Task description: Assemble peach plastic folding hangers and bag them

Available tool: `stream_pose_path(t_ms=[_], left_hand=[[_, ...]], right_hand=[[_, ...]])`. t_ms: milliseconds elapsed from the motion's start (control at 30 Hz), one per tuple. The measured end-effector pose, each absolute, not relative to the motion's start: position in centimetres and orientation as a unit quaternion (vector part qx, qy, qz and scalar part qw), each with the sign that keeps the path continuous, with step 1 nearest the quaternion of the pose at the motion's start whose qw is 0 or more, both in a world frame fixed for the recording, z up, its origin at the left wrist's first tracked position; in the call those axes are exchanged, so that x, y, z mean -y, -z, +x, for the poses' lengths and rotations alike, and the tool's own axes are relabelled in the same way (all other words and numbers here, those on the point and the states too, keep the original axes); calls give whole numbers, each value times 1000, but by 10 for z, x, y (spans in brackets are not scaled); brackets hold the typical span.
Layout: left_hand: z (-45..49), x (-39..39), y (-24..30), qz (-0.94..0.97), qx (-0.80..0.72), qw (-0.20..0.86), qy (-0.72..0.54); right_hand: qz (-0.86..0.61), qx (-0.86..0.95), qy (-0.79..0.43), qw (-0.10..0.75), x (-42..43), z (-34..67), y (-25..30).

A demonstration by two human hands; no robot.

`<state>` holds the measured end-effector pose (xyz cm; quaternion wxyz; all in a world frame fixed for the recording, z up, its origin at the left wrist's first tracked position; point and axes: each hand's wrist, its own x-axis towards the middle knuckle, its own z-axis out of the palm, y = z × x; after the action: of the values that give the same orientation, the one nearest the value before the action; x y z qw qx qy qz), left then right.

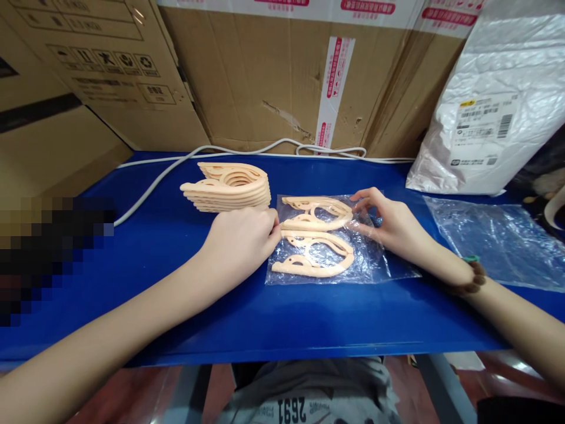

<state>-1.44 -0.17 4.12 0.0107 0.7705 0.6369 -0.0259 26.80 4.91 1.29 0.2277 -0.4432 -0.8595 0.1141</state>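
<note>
A clear plastic bag lies flat with two beige folding hangers inside, an upper hanger and a lower hanger. My left hand is closed at the bag's left edge, beside the upper hanger's tip; its fingertips are mostly hidden, but it seems to pinch the plastic there. On the other side, my right hand has its fingers apart and touches the bag around the upper hanger's rounded end. Just behind my left hand, a stack of similar beige hangers sits on the blue table.
Another clear bag lies at the right. A white parcel bag leans behind it. Large cardboard boxes line the back, with a white cable along their base. A blurred-out dark patch covers the left side.
</note>
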Motion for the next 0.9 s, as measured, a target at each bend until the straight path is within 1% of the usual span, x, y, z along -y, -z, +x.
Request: stream_pose_path(t_ms=[233,433,567,900], left_hand=[[-21,0,-43,779,-626,41,-3],[-25,-4,-43,789,-609,80,-25],[-26,-8,-39,790,-606,88,-33],[-24,-11,-35,792,-606,78,-12]], right_hand=[[-426,862,-127,244,-49,264,-10],[-442,866,-67,227,-47,264,-12],[-425,874,-84,221,-47,262,-11],[-420,868,-120,236,-49,259,-10]])
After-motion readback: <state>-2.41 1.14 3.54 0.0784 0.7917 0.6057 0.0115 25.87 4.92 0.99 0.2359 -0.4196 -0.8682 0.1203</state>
